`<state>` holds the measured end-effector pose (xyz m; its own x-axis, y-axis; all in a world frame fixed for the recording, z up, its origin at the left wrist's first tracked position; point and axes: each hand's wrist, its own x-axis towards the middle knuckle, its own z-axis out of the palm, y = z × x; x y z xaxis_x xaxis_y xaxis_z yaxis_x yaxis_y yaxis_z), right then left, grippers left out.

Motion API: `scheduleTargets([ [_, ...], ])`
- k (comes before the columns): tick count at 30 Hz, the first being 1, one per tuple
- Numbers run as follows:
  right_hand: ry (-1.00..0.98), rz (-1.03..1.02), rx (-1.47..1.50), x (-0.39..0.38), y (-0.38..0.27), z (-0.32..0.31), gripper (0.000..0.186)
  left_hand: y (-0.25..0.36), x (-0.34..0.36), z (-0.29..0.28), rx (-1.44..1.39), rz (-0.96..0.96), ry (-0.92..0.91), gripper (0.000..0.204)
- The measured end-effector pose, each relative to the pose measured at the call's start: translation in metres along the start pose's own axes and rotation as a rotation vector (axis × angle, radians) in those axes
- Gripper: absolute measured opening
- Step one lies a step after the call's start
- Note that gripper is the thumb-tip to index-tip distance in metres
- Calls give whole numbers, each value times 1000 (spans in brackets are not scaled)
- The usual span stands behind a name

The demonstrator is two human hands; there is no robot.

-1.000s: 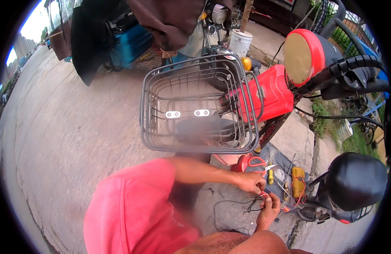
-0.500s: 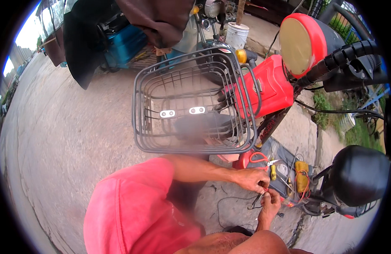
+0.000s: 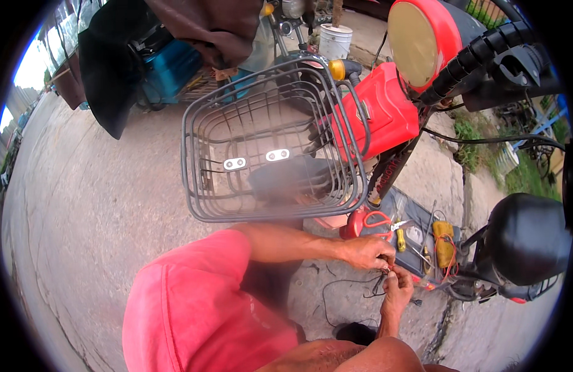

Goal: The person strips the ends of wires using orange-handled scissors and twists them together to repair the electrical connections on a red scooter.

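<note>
My left hand (image 3: 368, 251), reaching from a pink sleeve (image 3: 187, 279), is pinched on a small red wire (image 3: 387, 269). My right hand (image 3: 396, 288) pinches the same wire just below it, fingertips close to the left's; the exact join is too small to make out. A thin black cord (image 3: 339, 282) lies looped on the concrete by them. Just beyond sits a dark tool mat (image 3: 410, 211) with red-handled scissors (image 3: 376, 218), a yellow screwdriver (image 3: 400, 239), a yellow meter-like device (image 3: 444, 245) with red leads, and a red round container (image 3: 355, 223).
Above my hands are a wire basket (image 3: 193, 155) and red scooter body (image 3: 382, 115) with a round lamp (image 3: 417, 43). A black padded part (image 3: 525, 235) stands at right. A blue three-wheeler (image 3: 165, 68) and white bucket (image 3: 334, 42) are behind; a road (image 3: 51, 186) runs along the left.
The view has shifted, moving the basket and scooter up and left in the picture. Both hands sit slightly higher in the picture, still pinched together on the wire.
</note>
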<state>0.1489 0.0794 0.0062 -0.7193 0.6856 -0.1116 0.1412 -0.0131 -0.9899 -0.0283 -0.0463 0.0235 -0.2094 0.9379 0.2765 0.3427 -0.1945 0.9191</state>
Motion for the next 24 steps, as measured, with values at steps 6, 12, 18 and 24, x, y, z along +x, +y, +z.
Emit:
scheduleTargets([
  [6, -9, 5, -18, -2, -1, -3, 17, -14, 1, 6, 162, 128, -2, 20],
  [12, -70, 40, -73, 0, 5, -8, 17, -15, 2, 6, 273, 33, 8, 20],
  [18, -101, 59, -115, 0, 5, -11, 11, -9, 1, 5, 305, 100, 2, 17],
  [24, -118, 39, -150, 2, 10, -15, 7, -11, 1, 2, 358, 131, 26, 16],
])
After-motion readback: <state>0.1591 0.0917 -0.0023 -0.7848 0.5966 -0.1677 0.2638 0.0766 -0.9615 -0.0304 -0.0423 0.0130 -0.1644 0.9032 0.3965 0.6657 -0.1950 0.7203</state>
